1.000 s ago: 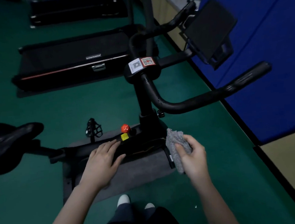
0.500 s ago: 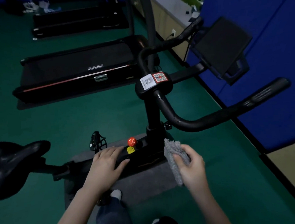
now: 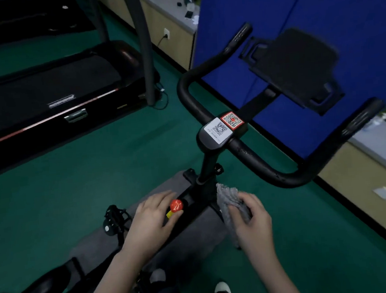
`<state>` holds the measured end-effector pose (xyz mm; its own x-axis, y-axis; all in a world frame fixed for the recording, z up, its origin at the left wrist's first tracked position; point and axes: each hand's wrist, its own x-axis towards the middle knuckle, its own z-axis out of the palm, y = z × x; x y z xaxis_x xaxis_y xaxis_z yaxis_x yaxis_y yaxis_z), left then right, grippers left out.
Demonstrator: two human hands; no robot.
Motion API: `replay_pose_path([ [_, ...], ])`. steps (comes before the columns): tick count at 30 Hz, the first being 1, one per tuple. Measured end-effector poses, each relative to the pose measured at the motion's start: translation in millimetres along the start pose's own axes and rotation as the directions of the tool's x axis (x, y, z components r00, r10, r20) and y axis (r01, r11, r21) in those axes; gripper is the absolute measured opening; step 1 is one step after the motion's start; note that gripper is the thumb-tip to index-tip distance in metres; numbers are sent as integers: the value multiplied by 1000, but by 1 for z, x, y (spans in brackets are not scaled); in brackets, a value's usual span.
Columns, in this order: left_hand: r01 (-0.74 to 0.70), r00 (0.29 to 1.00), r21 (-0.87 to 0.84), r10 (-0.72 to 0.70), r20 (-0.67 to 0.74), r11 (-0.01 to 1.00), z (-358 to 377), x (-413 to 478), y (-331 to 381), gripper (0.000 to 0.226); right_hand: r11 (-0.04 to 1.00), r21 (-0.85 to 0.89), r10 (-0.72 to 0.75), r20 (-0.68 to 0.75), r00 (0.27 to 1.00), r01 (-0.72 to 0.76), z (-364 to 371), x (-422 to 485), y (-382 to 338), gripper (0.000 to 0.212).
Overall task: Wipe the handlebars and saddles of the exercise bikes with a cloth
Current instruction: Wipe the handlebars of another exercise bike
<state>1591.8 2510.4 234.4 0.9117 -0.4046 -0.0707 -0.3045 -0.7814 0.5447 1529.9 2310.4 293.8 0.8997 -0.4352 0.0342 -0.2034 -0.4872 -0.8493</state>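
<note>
While your right hand [image 3: 254, 222] grips the cloth [image 3: 229, 201] low beside the post [image 3: 208, 166], under the handlebar [image 3: 245, 152], your left hand [image 3: 150, 221] lies flat on the frame [image 3: 192, 213], fingers seemingly touching the red knob [image 3: 176, 205]. Lean there as you reach up and you could knock it.

Green floor [image 3: 79, 178], grey mat [image 3: 91, 249] on it, black treadmill [image 3: 44, 93]

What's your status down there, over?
Left hand flat on bike frame by red knob. Right hand grips grey cloth, below handlebars, not touching them. Nothing seen between cloth and bar.
</note>
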Motion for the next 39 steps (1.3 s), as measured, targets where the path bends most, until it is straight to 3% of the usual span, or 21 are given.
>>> replay_pose_path([
  [4, -169, 984, -71, 164, -76, 983, -21, 26, 6, 49, 990, -91, -126, -231, 965, 108, 5, 2, -24, 25],
  [8, -345, 922, -85, 321, -215, 935, -41, 53, 25, 44, 942, -260, -314, -462, 829, 212, 1, 22, -49, 24],
  [11, -463, 847, -72, 417, -330, 884, -47, 76, 43, 40, 855, -460, -464, -474, 749, 239, -1, 52, -62, 21],
  [13, -510, 810, -54, 458, -366, 859, -48, 91, 55, 40, 802, -542, -499, -374, 782, 252, 5, 74, -66, 23],
  [16, -542, 786, -48, 486, -383, 839, -48, 112, 69, 38, 775, -587, -423, -208, 882, 234, 15, 89, -64, 38],
  [18, -553, 782, -56, 495, -379, 831, -46, 121, 74, 37, 760, -611, -394, -160, 905, 223, 12, 86, -57, 41],
  [26, -585, 754, -59, 515, -407, 809, -38, 140, 74, 34, 700, -675, -431, -140, 891, 232, -4, 78, -41, 41],
  [32, -605, 728, -54, 525, -441, 794, -36, 143, 71, 34, 647, -661, -481, 32, 876, 379, -14, 82, -37, 43],
  [36, -600, 732, -72, 511, -452, 796, -35, 143, 72, 33, 727, -616, -417, -48, 908, 302, -28, 85, -41, 35],
  [39, -597, 733, -82, 502, -458, 798, -35, 143, 72, 33, 864, -483, -218, -96, 971, 146, -22, 114, -55, 31],
])
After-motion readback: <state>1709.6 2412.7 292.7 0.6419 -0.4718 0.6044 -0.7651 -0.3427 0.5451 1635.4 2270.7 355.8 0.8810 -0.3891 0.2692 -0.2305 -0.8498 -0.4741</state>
